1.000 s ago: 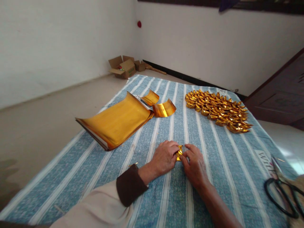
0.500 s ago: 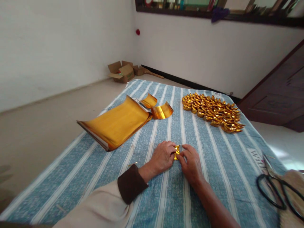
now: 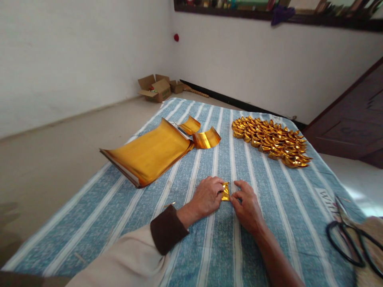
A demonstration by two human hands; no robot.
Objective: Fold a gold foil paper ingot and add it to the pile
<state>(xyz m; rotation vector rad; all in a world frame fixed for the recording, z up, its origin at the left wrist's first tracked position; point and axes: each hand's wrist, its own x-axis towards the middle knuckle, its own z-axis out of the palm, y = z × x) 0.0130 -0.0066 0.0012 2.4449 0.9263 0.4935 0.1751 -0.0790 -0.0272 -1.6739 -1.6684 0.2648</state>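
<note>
Right of centre, low in the frame, we are holding a small gold foil piece [image 3: 225, 192] on the striped cloth [image 3: 194, 255], its visible part running lengthwise up the frame. With our left hand [image 3: 208, 196], fingers together, we are clamping its left side; on our right hand [image 3: 247, 205], the forefinger is standing apart; whether the thumb is pinching, we cannot tell.

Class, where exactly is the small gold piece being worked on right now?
In the head view, the small gold piece is right of centre in the lower half, on the striped cloth, between the left hand and the right hand.
</note>
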